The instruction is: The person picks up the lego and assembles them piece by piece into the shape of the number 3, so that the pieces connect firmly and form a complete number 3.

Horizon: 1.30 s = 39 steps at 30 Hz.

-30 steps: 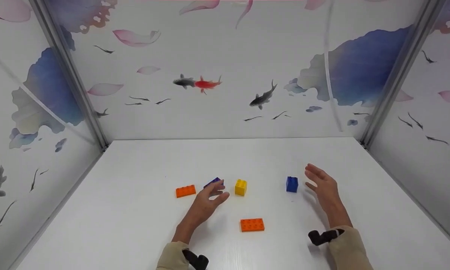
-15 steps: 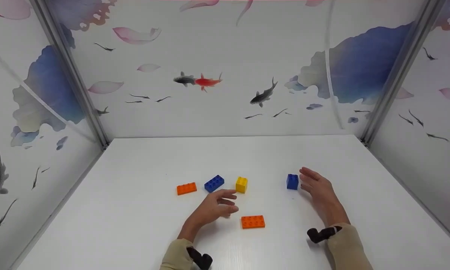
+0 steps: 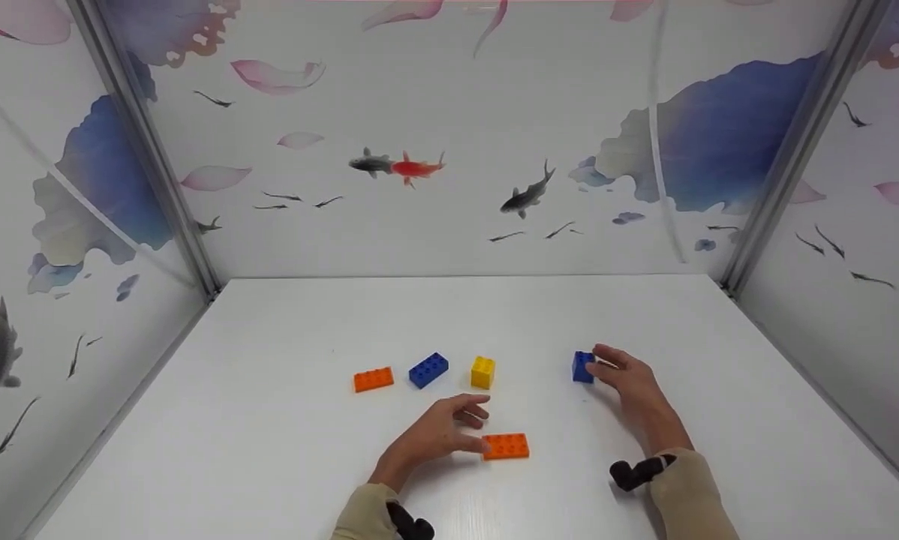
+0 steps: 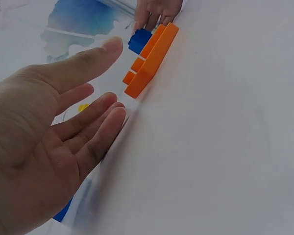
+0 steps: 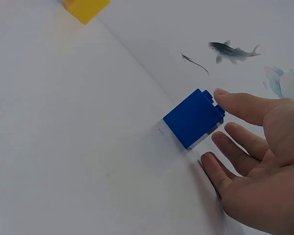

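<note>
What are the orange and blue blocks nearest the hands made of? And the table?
Orange block: probably hard plastic, smooth, with crisp molded studs.
Blue block: likely the same, smooth, evenly colored, studded.
Table: perhaps coated board, slightly glossy where light reflects.

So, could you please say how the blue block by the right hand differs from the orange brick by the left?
The blue block is tall and compact; the orange brick is low and long. The blue block stands farther back than the orange brick. Both rest on the white table, studded side up.
</note>
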Tool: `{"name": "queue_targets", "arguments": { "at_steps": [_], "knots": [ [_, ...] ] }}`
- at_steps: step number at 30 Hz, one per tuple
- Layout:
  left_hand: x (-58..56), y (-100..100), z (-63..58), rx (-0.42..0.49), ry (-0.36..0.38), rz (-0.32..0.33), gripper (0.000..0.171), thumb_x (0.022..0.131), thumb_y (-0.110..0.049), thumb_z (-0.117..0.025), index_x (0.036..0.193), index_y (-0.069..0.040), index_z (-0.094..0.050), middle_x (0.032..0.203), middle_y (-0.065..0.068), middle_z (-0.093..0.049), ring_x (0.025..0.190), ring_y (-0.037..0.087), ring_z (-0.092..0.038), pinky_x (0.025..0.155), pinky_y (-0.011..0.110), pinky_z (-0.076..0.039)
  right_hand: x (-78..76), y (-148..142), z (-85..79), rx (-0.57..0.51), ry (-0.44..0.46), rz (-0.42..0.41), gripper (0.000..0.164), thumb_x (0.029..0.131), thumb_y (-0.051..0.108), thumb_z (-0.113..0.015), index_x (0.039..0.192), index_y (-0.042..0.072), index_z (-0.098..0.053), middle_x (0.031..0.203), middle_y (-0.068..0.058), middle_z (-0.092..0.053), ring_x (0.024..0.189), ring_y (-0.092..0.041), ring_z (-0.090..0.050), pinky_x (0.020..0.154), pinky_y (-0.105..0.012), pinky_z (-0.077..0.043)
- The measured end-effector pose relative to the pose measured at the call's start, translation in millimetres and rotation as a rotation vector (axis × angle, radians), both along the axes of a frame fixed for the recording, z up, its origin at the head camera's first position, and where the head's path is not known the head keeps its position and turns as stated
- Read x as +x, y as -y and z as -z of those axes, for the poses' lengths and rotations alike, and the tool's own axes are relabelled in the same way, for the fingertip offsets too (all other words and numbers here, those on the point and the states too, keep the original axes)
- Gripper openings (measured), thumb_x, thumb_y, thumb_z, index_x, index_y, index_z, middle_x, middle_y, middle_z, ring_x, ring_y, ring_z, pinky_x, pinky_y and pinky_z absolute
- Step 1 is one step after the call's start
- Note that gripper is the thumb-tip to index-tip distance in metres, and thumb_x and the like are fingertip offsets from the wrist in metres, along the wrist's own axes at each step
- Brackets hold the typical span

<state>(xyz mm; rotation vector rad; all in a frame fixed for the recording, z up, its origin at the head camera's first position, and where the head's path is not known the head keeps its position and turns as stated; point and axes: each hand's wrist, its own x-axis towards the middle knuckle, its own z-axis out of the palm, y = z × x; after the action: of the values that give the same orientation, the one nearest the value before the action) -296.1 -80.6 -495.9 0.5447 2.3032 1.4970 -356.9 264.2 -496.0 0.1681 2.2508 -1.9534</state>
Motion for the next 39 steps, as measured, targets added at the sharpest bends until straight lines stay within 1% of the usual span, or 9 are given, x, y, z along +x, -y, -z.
{"name": "queue_targets", "arguments": {
  "at_steps": [4, 7, 12, 16, 20, 26, 33, 36, 39],
  "knots": [
    [0.0, -2.3, 0.8, -0.023, -0.009, -0.003, 0.072, 0.081, -0.017, -0.084, 0.145, -0.014, -0.052, 0.125, 0.002, -0.067, 0.116, 0.020, -0.063, 0.107, 0.043, -0.050, 0.0, 0.1, -0.2, 0.020, 0.001, 0.005, 0.070, 0.097, 0.028, -0.067, 0.156, 0.011, -0.033, 0.164, -0.016, -0.030, 0.151, -0.034, -0.029, 0.127, -0.053, -0.014],
    [0.5, -4.7, 0.0, -0.062, -0.009, -0.007, 0.070, 0.079, -0.018, -0.085, 0.142, -0.015, -0.055, 0.124, 0.000, -0.067, 0.115, 0.017, -0.062, 0.109, 0.042, -0.048, -0.7, 0.1, -0.2, 0.040, 0.003, 0.008, 0.070, 0.096, 0.028, -0.068, 0.156, 0.011, -0.034, 0.162, -0.018, -0.032, 0.151, -0.036, -0.029, 0.127, -0.056, -0.013],
    [2.7, -10.3, -2.2, -0.145, -0.019, -0.002, 0.059, 0.077, -0.017, -0.087, 0.131, -0.017, -0.063, 0.115, -0.004, -0.068, 0.107, 0.012, -0.061, 0.106, 0.038, -0.050, -0.2, -1.1, 0.6, 0.106, -0.003, -0.009, 0.072, 0.096, 0.030, -0.068, 0.156, 0.010, -0.034, 0.161, -0.021, -0.033, 0.151, -0.038, -0.028, 0.126, -0.059, -0.011],
    [3.7, -15.5, -2.3, -0.183, -0.011, -0.016, 0.046, 0.078, -0.015, -0.086, 0.120, -0.017, -0.069, 0.109, -0.006, -0.068, 0.100, 0.011, -0.059, 0.102, 0.036, -0.052, 1.0, -2.4, 0.5, 0.174, -0.027, -0.023, 0.071, 0.097, 0.032, -0.067, 0.155, 0.009, -0.035, 0.159, -0.023, -0.036, 0.149, -0.039, -0.031, 0.126, -0.058, -0.014],
    [4.7, -17.6, -2.9, -0.193, 0.005, -0.046, 0.036, 0.080, -0.013, -0.085, 0.113, -0.017, -0.072, 0.106, -0.005, -0.069, 0.098, 0.012, -0.059, 0.101, 0.037, -0.052, 2.1, 0.8, -0.7, 0.220, -0.037, -0.030, 0.069, 0.097, 0.030, -0.066, 0.154, 0.007, -0.036, 0.157, -0.025, -0.037, 0.149, -0.042, -0.030, 0.125, -0.059, -0.016],
    [4.3, -14.4, -8.4, -0.215, 0.013, -0.065, 0.029, 0.081, -0.014, -0.084, 0.108, -0.018, -0.075, 0.101, -0.006, -0.068, 0.094, 0.012, -0.060, 0.098, 0.037, -0.053, -2.1, 9.6, -6.3, 0.213, -0.041, -0.023, 0.065, 0.097, 0.026, -0.067, 0.152, 0.006, -0.041, 0.156, -0.025, -0.040, 0.148, -0.042, -0.033, 0.125, -0.057, -0.020],
    [5.0, -12.0, -5.7, -0.220, 0.021, -0.056, 0.026, 0.080, -0.014, -0.084, 0.104, -0.018, -0.074, 0.097, -0.006, -0.068, 0.089, 0.013, -0.058, 0.090, 0.032, -0.054, -3.5, 20.0, -12.5, 0.176, -0.043, -0.022, 0.064, 0.097, 0.028, -0.067, 0.152, 0.008, -0.041, 0.156, -0.022, -0.041, 0.141, -0.037, -0.046, 0.118, -0.048, -0.038],
    [4.5, -11.9, -5.0, -0.213, 0.030, -0.057, 0.026, 0.080, -0.015, -0.084, 0.103, -0.018, -0.073, 0.097, -0.006, -0.067, 0.089, 0.013, -0.058, 0.090, 0.033, -0.053, -1.8, 24.5, -19.9, 0.188, -0.048, -0.013, 0.064, 0.097, 0.030, -0.067, 0.152, 0.009, -0.042, 0.156, -0.021, -0.042, 0.140, -0.037, -0.047, 0.118, -0.049, -0.038],
    [3.7, -12.1, -4.9, -0.199, 0.029, -0.058, 0.027, 0.080, -0.015, -0.084, 0.104, -0.018, -0.072, 0.097, -0.005, -0.067, 0.090, 0.013, -0.058, 0.092, 0.034, -0.054, 1.1, 30.4, -30.6, 0.223, -0.072, -0.019, 0.065, 0.096, 0.034, -0.068, 0.152, 0.011, -0.043, 0.155, -0.020, -0.044, 0.139, -0.037, -0.048, 0.120, -0.053, -0.035]
  ]
}}
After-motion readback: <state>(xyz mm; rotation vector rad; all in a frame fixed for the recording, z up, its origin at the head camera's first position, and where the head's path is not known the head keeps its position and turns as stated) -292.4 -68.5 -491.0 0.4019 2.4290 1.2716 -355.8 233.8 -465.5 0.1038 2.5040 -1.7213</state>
